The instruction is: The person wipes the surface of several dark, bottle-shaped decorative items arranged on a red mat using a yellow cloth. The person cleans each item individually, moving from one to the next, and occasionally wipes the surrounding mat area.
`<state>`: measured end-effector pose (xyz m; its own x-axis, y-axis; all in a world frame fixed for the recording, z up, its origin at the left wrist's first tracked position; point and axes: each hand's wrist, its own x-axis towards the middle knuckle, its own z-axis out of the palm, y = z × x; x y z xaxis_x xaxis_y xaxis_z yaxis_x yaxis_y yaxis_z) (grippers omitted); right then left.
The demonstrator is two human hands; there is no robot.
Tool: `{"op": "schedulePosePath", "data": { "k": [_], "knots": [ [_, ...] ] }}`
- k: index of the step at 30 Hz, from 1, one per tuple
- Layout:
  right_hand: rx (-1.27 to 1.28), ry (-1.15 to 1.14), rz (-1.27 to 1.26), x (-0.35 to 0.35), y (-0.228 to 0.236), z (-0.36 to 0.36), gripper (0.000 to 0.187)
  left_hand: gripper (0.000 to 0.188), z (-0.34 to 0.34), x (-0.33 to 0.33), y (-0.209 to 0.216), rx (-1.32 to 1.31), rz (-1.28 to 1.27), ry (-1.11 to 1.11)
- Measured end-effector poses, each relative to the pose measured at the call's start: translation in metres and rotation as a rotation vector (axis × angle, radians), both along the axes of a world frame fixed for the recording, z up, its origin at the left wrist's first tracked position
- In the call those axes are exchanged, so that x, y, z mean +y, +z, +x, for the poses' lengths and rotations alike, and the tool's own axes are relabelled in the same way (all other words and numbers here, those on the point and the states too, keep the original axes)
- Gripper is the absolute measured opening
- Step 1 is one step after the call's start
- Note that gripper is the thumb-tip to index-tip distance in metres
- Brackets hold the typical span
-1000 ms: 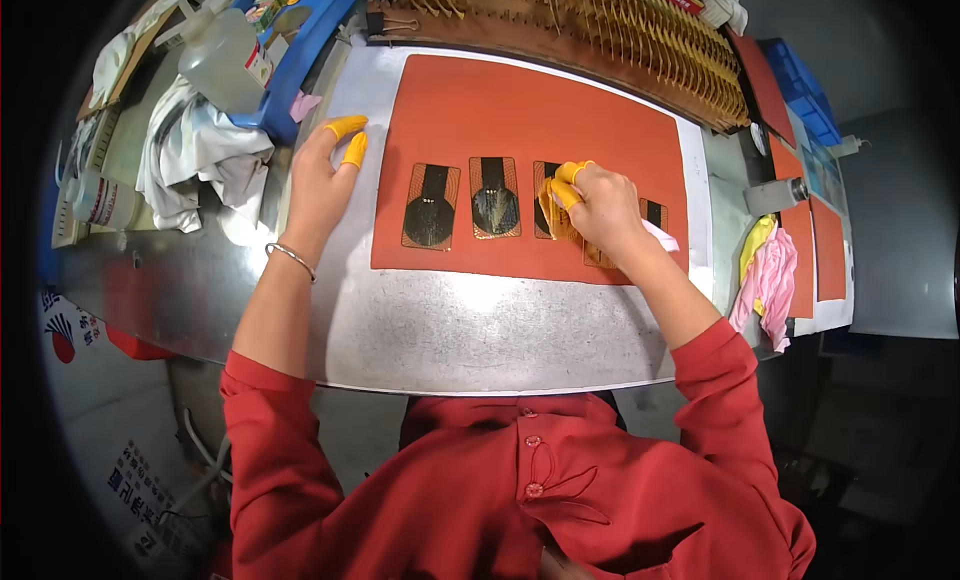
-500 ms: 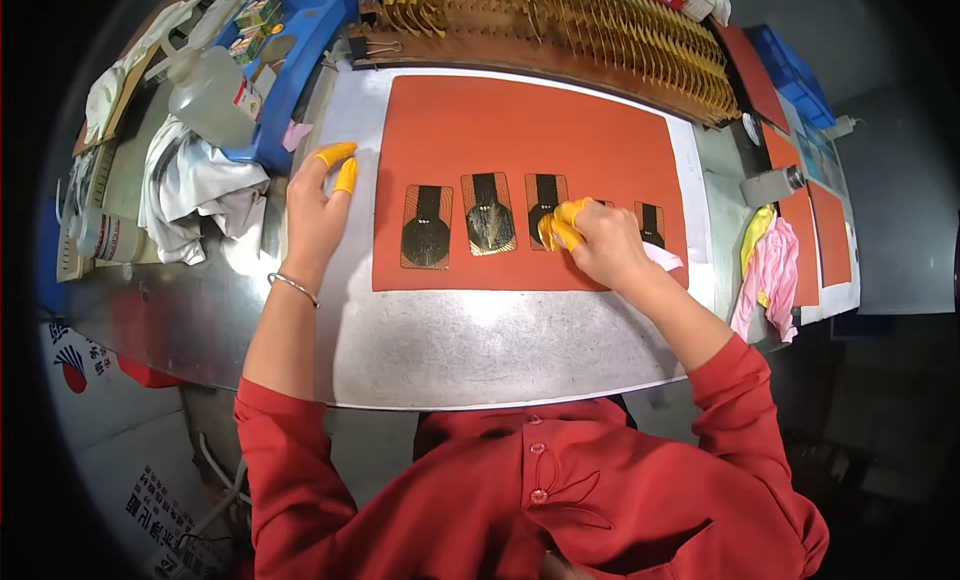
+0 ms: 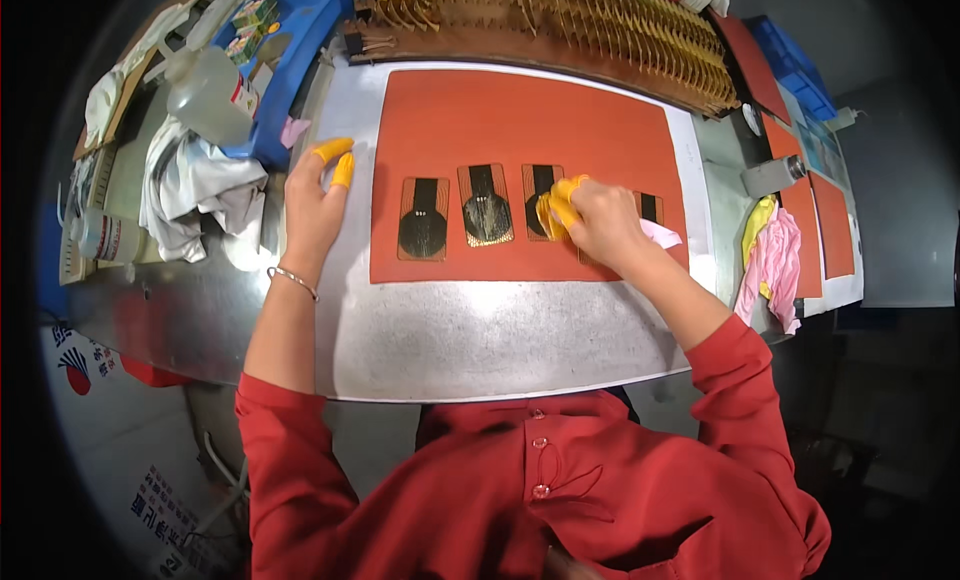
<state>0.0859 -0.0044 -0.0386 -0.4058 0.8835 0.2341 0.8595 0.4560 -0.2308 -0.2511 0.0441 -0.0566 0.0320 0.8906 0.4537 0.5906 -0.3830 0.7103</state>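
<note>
Several thin rectangular flexible-circuit-like pieces (image 3: pixel 423 220), coppery with a black keyhole-shaped area, lie in a row on an orange-red mat (image 3: pixel 520 110). My right hand (image 3: pixel 605 220), with yellow finger cots, is closed over the right part of the row. Its fingertips are pressed together beside the third piece (image 3: pixel 541 185). A golden, streaked edge shows at the fingertips, but I cannot make out what it is. The hand partly hides the pieces further right. My left hand (image 3: pixel 318 205), its thumb and forefinger in yellow cots, rests beside the mat with fingers apart, holding nothing.
A rack of upright golden strips (image 3: pixel 600 45) spans the back. At left are a blue tray (image 3: pixel 310 30), a translucent jug (image 3: pixel 210 95) and a crumpled white cloth (image 3: pixel 205 190). Pink cloth (image 3: pixel 775 260) and a grey bottle (image 3: pixel 770 177) lie at right.
My right hand stays closed over the row, its fingertips shifted only slightly. My left hand has kept its place. The whole view has moved a little.
</note>
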Motion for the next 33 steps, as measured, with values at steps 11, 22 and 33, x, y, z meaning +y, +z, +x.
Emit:
{"op": "schedulePosePath", "data": {
  "k": [11, 22, 33],
  "knots": [
    [0.016, 0.08, 0.017, -0.005, 0.002, 0.004, 0.01, 0.02, -0.003, 0.0, -0.002, 0.012, 0.023, 0.014],
    [0.044, 0.075, -0.017, 0.001, 0.0, 0.002, 0.011, 0.02, -0.003, 0.0, -0.005, -0.02, 0.018, 0.015],
    [0.035, -0.076, 0.013, 0.042, 0.003, -0.018, 0.013, 0.021, -0.004, 0.003, -0.001, 0.008, 0.028, 0.012]
  ]
}}
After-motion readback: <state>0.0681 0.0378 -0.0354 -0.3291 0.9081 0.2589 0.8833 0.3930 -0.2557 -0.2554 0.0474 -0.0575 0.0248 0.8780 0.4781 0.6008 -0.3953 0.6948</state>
